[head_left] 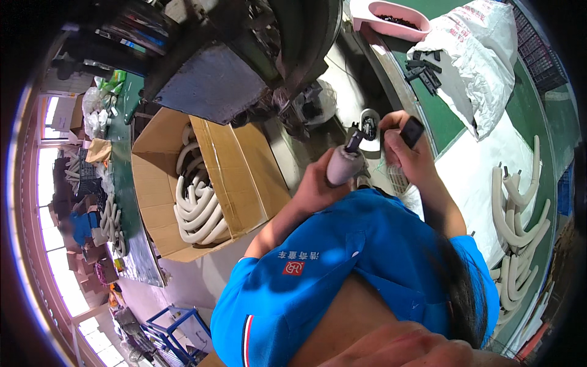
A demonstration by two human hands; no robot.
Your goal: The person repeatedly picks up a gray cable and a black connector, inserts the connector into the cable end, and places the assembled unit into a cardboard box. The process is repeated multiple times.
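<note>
My left hand point(319, 183) is wrapped round a grey foam-covered tube point(343, 166). A black fitting point(354, 142) sticks up out of the tube's end. Across from it, my right hand point(408, 156) is closed on a black rectangular plastic piece point(413, 129), with thumb and fingers bent. Between the two hands, a little beyond them, is a small white dish-like holder point(370, 145) with small black parts point(369, 126) in it. The right fingertips are close to that holder; whether they touch it or pinch a small part cannot be made out.
A dark machine point(226, 73) stands ahead on the left. Below it, an open cardboard box point(251, 177) holds several curved foam tubes point(199, 211). The green table point(449, 116) on the right bears a white sack point(483, 55), black plastic pieces point(425, 73), a pink scoop point(382, 27) and more foam tubes point(513, 214).
</note>
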